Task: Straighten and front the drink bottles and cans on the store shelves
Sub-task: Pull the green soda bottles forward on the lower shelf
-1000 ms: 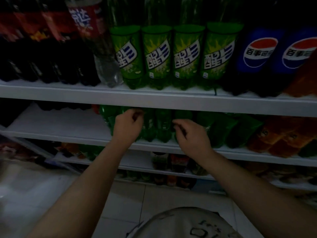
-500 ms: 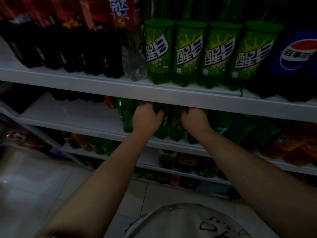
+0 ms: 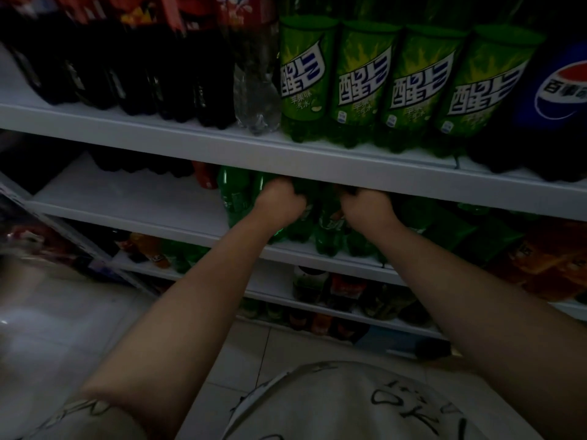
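Note:
Small green soda bottles (image 3: 327,227) stand in a row at the front of the second shelf (image 3: 133,201). My left hand (image 3: 279,201) reaches under the upper shelf edge and grips one green bottle near its top. My right hand (image 3: 365,206) grips a neighbouring green bottle a little to the right. The fingertips of both hands and the bottle necks are hidden behind the upper shelf (image 3: 286,154). Another green bottle (image 3: 233,195) stands free just left of my left hand.
On the upper shelf stand large green apple-soda bottles (image 3: 359,81), dark cola bottles (image 3: 127,65), a clear bottle (image 3: 254,90) and a blue Pepsi bottle (image 3: 559,100). Orange bottles (image 3: 546,255) lie at the right of the second shelf. Lower shelves hold mixed drinks (image 3: 333,290). Tiled floor (image 3: 63,328) lies below.
Both hands have reached deeper under the upper shelf and closed round green bottles. The view has shifted left and closer to the shelves.

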